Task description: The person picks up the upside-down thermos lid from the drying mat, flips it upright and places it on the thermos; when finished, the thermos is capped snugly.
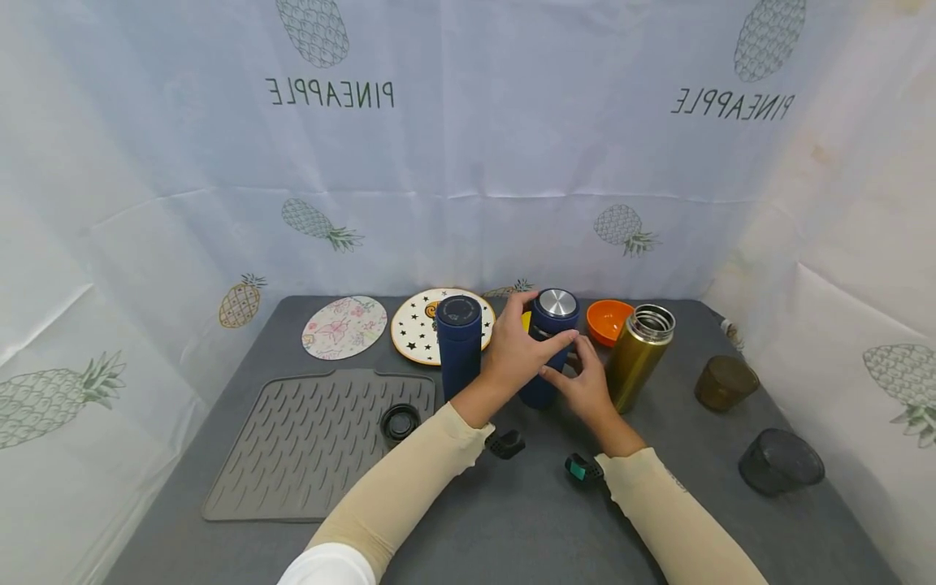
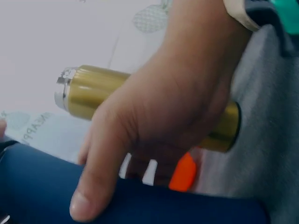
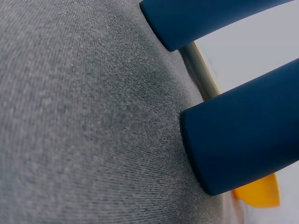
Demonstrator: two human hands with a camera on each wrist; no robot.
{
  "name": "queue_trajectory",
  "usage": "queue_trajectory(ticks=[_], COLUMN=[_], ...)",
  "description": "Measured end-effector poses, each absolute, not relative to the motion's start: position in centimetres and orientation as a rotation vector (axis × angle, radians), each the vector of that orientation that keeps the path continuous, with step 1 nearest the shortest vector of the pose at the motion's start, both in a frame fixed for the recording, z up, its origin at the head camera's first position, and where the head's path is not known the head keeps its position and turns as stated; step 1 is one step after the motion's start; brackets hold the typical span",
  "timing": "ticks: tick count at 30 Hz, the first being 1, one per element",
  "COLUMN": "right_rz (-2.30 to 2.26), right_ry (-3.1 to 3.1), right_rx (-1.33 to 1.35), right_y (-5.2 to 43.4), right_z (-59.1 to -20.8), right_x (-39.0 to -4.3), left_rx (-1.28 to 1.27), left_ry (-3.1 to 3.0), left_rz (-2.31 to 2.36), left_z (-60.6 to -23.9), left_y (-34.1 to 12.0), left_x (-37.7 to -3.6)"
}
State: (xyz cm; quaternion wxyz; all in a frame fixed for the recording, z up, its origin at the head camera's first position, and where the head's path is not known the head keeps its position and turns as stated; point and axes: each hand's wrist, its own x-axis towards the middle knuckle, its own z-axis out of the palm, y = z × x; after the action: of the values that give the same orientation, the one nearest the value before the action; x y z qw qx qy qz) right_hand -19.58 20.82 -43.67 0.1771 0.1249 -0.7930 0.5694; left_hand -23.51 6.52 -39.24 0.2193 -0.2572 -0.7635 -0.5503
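Note:
A navy blue thermos (image 1: pixel 539 393) with a silver-topped lid (image 1: pixel 558 303) stands upright between both hands. My left hand (image 1: pixel 514 348) grips its upper part, fingers reaching behind near the lid and thumb across the front. Lower down, my right hand (image 1: pixel 587 385) holds its side; in the left wrist view, the right thumb (image 2: pixel 89 196) lies along the blue body. A second navy thermos (image 1: pixel 460 349) with a dark lid stands to the left, beside my left forearm. To the right stands a gold thermos (image 1: pixel 638 361) with an uncovered steel mouth. Neither hand shows in the right wrist view.
An orange bowl (image 1: pixel 608 321) sits behind the gold thermos. A yellow piece (image 3: pixel 259 192) shows behind the gripped thermos. Left lie a grey mat (image 1: pixel 314 443) with a small black cup (image 1: pixel 400 422), a floral plate (image 1: pixel 345 327) and a star-patterned plate (image 1: pixel 414 329). Two dark cups (image 1: pixel 726 383) lie right.

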Motion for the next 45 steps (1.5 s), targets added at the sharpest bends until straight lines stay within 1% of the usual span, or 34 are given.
queue_trajectory(ticks=[6, 11, 14, 17, 21, 24, 31, 38, 45], right_rz=[1.614, 1.584, 1.573, 1.590, 1.602, 1.597, 1.569, 1.523, 1.546], right_ry=[-2.213, -2.213, -2.233, -2.244, -2.245, -2.236, -2.209, -2.223, -2.208], right_rx=[0.380, 0.366, 0.349, 0.332, 0.317, 0.332, 0.343, 0.351, 0.395], right_y=[20.9, 20.9, 20.9, 20.9, 21.0, 21.0, 20.8, 20.9, 20.9], right_z=[-43.9, -44.0, -43.9, -43.8, -43.5, -43.5, -43.7, -43.4, -43.8], right_x=[-19.6, -19.8, -19.8, -19.7, -19.6, -19.7, -19.8, -19.6, -19.7], left_rx=[-0.599, -0.601, -0.647, -0.751, -0.927, -0.983, -0.830, -0.695, -0.577], left_ry=[-2.146, -2.136, -2.128, -2.156, -2.228, -2.210, -2.006, -2.138, -2.253], left_rz=[-1.463, -1.510, -1.558, -1.601, -1.589, -1.519, -1.418, -1.594, -1.635], left_z=[-38.8, -38.9, -39.1, -39.3, -39.4, -39.7, -40.5, -39.6, -38.8], left_y=[7.2, 7.3, 7.1, 6.6, 6.1, 6.1, 6.8, 7.1, 8.1], left_x=[-23.3, -23.4, -23.7, -24.0, -24.3, -24.2, -23.1, -22.6, -23.3])
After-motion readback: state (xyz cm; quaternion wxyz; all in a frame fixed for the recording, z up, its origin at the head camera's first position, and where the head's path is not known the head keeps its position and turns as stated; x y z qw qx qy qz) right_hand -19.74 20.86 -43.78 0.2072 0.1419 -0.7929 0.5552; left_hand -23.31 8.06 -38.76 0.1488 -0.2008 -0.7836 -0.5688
